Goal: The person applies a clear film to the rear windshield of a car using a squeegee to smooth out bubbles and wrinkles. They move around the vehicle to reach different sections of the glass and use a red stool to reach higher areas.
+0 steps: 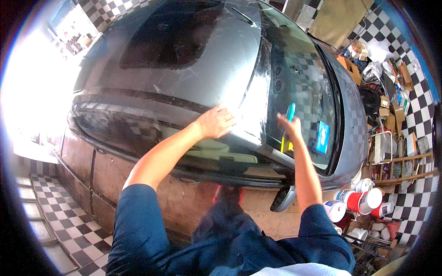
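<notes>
A grey car point(209, 76) stands in front of me, seen over its roof and windshield point(299, 83). Shiny clear film point(258, 99) lies wrinkled along the roof's front edge and the pillar beside the glass. My left hand point(215, 122) rests on the roof side next to this film, fingers spread over the surface. Over the lower side of the windshield, my right hand point(292, 127) grips a slim tool with a turquoise end point(291, 111) and a yellow end point(286, 145). Its exact kind is unclear. A blue sticker point(323, 136) shows on the glass nearby.
The side mirror point(283, 198) juts out below my right forearm. Several paint buckets point(354, 201), a wooden ladder point(403, 170) and a heap of boxes point(386, 106) and plastic line the right side. Checkered tiles point(69, 207) cover the floor; strong light glares at left.
</notes>
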Demonstrator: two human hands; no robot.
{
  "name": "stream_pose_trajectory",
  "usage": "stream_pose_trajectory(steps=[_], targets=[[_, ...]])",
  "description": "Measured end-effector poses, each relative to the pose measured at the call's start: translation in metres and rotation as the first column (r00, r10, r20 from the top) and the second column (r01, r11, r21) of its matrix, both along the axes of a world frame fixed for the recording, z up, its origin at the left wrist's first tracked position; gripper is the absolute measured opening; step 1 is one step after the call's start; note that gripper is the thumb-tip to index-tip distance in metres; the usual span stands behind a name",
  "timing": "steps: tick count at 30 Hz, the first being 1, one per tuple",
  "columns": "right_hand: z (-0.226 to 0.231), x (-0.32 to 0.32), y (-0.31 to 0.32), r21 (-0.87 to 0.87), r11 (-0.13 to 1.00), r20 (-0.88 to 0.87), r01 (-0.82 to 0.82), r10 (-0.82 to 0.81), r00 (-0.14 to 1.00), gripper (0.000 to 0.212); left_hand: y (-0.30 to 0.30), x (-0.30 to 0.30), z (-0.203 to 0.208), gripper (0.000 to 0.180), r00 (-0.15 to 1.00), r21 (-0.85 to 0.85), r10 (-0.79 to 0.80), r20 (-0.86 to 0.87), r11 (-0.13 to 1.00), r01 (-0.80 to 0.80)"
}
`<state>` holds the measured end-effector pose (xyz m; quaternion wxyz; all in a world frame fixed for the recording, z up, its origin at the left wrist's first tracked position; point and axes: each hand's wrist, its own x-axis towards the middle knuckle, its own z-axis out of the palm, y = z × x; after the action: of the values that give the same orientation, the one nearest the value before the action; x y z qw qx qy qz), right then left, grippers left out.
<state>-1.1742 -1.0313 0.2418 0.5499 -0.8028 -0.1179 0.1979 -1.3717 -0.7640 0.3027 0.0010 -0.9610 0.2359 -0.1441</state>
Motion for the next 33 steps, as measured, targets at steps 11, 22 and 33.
stream_pose_trajectory(steps=[11,22,33], targets=[[0.002,0.251,0.152,-0.004,0.963,-0.021,0.27,-0.27,0.963,0.04,-0.001,0.008,-0.013,0.034,0.995,0.027,-0.061,-0.081,0.998,0.063],[-0.031,0.407,0.239,0.061,0.977,-0.13,0.204,-0.195,0.972,0.024,0.0,0.018,0.01,0.044,0.954,0.148,-0.098,-0.283,0.978,0.144],[0.046,0.345,0.256,-0.172,0.984,-0.161,-0.043,0.015,0.987,0.033,0.002,0.017,0.007,0.044,0.96,0.16,-0.08,-0.268,0.979,0.126]])
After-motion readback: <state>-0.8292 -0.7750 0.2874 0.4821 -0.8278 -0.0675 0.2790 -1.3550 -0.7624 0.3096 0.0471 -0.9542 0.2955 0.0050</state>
